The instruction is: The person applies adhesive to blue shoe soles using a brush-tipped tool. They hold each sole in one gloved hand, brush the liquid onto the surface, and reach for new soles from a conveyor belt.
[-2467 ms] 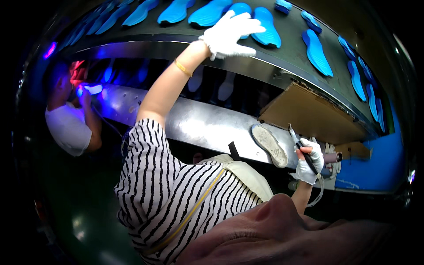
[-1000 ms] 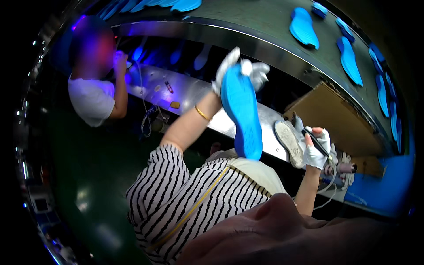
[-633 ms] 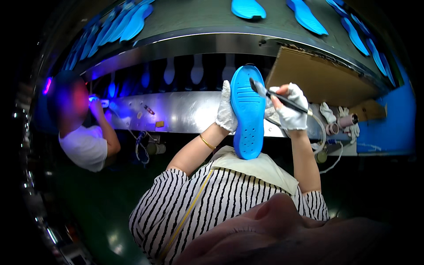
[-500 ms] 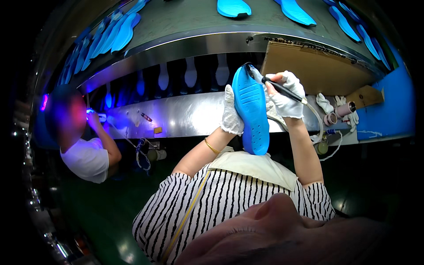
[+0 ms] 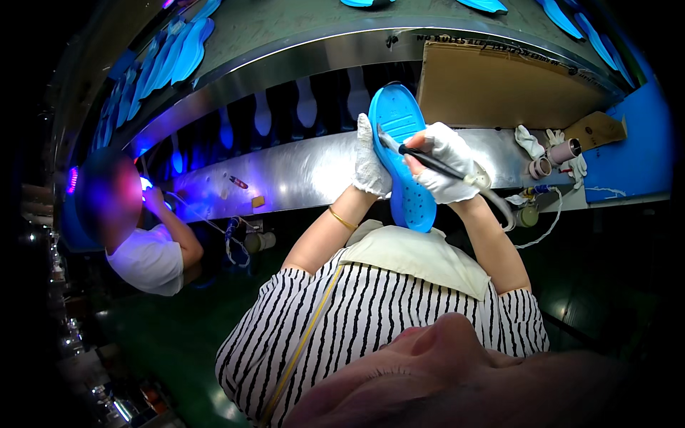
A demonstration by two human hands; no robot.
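Note:
A light blue shoe sole [image 5: 412, 202], with ridges, small holes and a black toe tip, stands nearly upright in front of my apron, toe end up. Along its left edge my left hand [image 5: 370, 167], in a white glove, is closed on it. My gloved right hand [image 5: 449, 162] grips a black-handled brush [image 5: 389, 143] with a pale hose running from its rear end. The brush tip touches the sole near its left edge, below the ridged part. The left fingers behind the sole are hidden.
A metal bench [image 5: 307, 175] runs beneath a green belt [image 5: 300, 25] bearing several blue soles. A cardboard sheet [image 5: 499, 85] leans behind my right hand. Pinkish cups [image 5: 564, 151], spare gloves [image 5: 529, 140] and a hosed jar [image 5: 526, 216] are at right. A co-worker [image 5: 146, 257] is at left.
The brush and my right hand have moved down from the toe tip to the sole's left edge. The sole sits slightly higher in view, still held by my left hand.

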